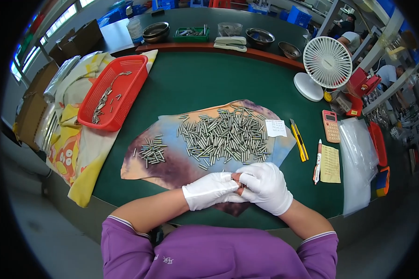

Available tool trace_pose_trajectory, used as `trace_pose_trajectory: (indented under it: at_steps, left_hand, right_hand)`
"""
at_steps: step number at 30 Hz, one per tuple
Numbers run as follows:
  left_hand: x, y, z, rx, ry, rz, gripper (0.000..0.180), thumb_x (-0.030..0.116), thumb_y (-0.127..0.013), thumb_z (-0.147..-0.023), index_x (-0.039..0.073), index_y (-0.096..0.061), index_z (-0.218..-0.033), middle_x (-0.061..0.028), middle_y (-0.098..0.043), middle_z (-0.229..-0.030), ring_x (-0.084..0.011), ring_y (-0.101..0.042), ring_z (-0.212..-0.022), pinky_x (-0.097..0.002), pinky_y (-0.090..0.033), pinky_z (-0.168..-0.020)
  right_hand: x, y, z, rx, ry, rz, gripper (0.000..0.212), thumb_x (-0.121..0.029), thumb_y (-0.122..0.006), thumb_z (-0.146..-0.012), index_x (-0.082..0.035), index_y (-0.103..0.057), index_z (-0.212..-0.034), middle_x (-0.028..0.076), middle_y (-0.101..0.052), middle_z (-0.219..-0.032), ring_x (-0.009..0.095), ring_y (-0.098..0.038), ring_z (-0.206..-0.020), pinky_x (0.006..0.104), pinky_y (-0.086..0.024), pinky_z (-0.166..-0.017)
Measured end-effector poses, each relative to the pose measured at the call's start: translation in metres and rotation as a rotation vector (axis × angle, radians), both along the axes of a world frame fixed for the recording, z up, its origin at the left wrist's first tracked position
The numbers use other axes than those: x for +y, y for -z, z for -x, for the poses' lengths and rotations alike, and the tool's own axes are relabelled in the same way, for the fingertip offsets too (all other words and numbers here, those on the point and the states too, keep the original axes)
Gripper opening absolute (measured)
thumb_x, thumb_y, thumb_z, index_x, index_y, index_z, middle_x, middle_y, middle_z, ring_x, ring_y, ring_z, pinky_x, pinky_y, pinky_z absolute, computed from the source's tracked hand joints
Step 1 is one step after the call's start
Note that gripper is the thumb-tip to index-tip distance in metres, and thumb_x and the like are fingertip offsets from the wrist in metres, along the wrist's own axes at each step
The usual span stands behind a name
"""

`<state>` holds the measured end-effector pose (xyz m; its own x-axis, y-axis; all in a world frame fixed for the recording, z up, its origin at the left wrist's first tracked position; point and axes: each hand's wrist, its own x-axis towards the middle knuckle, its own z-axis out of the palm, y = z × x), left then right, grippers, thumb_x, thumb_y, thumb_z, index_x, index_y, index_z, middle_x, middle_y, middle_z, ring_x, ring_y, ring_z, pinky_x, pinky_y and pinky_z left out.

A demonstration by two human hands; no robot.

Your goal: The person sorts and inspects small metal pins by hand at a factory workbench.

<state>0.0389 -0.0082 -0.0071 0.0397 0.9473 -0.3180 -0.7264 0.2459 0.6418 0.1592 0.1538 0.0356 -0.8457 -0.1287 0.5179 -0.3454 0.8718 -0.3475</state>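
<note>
A large heap of small metal pins (226,135) lies on a tie-dyed cloth (172,174) in front of me. To its left is a smaller cluster of the same pins (152,151). My left hand (212,189) and my right hand (266,187), both in white gloves with bare fingertips showing, meet at the cloth's near edge. Their fingers are curled together, pinching at one spot. Whatever sits between the fingertips is mostly covered by the gloves, too small to name.
A red basket (136,88) with some metal pieces stands at left on a patterned cloth (70,153). Rightward lie a paper slip (275,128), yellow cutter (300,142), pen (317,162), notepad (330,165), calculator (331,125) and plastic bags (357,162). A white fan (327,63) stands behind.
</note>
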Motion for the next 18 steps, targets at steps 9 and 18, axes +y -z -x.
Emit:
trace_pose_trajectory:
  at_steps: [9,18]
  left_hand:
    - [-0.005,-0.003,-0.002,-0.070,-0.002,0.012,0.032,0.013,-0.050,-0.104,0.000,-0.051,-0.133,-0.0112,-0.060,-0.124,-0.0222,-0.062,-0.114,-0.0386,-0.051,-0.103]
    - [-0.005,-0.001,-0.005,-0.019,0.023,-0.071,0.046,0.022,-0.057,-0.101,0.001,-0.044,-0.140,-0.0148,-0.056,-0.133,-0.0286,-0.058,-0.124,-0.0440,-0.047,-0.109]
  right_hand:
    - [0.001,0.016,0.000,0.014,0.000,-0.010,0.035,-0.023,-0.078,-0.068,-0.012,-0.068,-0.099,0.001,-0.069,-0.094,0.023,-0.065,-0.077,0.0359,-0.049,-0.062]
    - [-0.001,0.022,-0.008,0.091,0.023,-0.005,0.041,-0.022,-0.079,-0.071,-0.016,-0.066,-0.109,-0.001,-0.068,-0.093,0.021,-0.066,-0.078,0.0343,-0.049,-0.063]
